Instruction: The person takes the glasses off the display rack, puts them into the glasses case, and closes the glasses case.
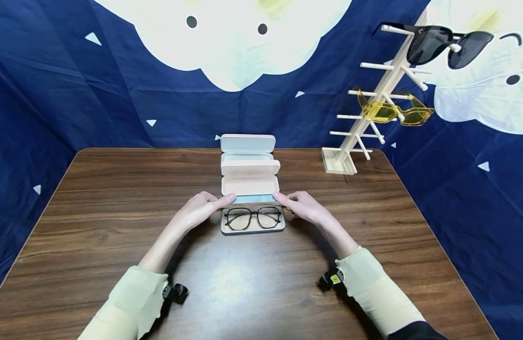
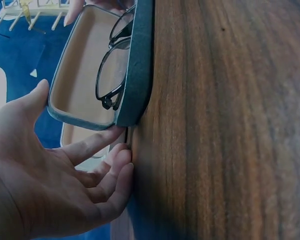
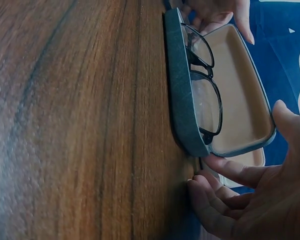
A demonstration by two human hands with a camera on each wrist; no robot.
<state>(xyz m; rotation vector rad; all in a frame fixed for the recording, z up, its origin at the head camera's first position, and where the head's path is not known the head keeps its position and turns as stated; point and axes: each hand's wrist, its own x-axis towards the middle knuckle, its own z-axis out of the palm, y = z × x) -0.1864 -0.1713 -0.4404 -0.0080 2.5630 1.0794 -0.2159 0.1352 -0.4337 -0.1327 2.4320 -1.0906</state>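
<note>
A dark grey-blue eyeglass case [image 1: 253, 231] lies open on the table, its beige-lined lid [image 2: 80, 65] raised. Black-framed eyeglasses [image 1: 267, 218] rest inside, lenses facing up. My left hand [image 1: 200, 208] holds the left end of the lid, thumb at its free edge and index finger near the hinge corner, as the left wrist view shows. At the other end my right hand [image 1: 304, 206] holds the lid the same way. Its remaining fingers curl loosely behind the case in the right wrist view. The eyeglasses are touched by neither hand.
Directly behind stand two pale open cases, a pinkish one [image 1: 250, 185] with a blue strip in it and a whitish one [image 1: 247, 143]. A wooden rack [image 1: 338, 163] at the back right carries black sunglasses [image 1: 431, 45] and yellow glasses [image 1: 380, 112]. Blue cloth [image 1: 116, 108] hangs behind the table.
</note>
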